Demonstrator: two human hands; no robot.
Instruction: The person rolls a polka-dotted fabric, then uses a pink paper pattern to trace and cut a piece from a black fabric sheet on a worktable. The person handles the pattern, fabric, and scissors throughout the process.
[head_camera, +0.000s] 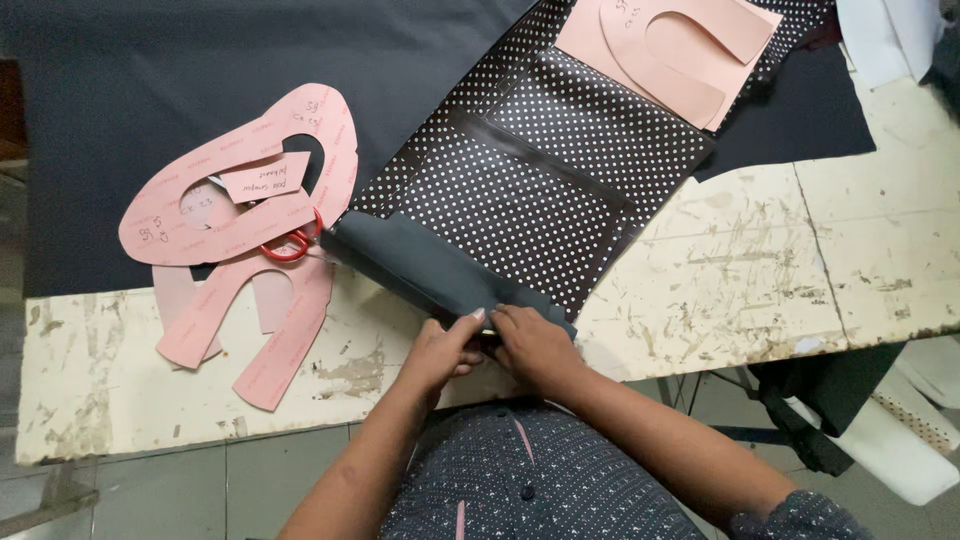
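Rolling step: left hand (440, 352) and right hand (535, 345), grip pinching the dark fabric roll (430, 272) at the table (720, 290) edge, 6 o'clock; next calls for even tightening toward the dotted sheet (540, 190), 12 o'clock

Fabric (540, 190) showing black with white polka dots; its rolled edge (420, 268) showing plain dark grey. Paper patterns (240, 200) looking pink, scissors (290, 243) showing red handles.

A worn white bench (760, 270) with scratched, peeling paint stands on a grey tiled floor (290, 480).
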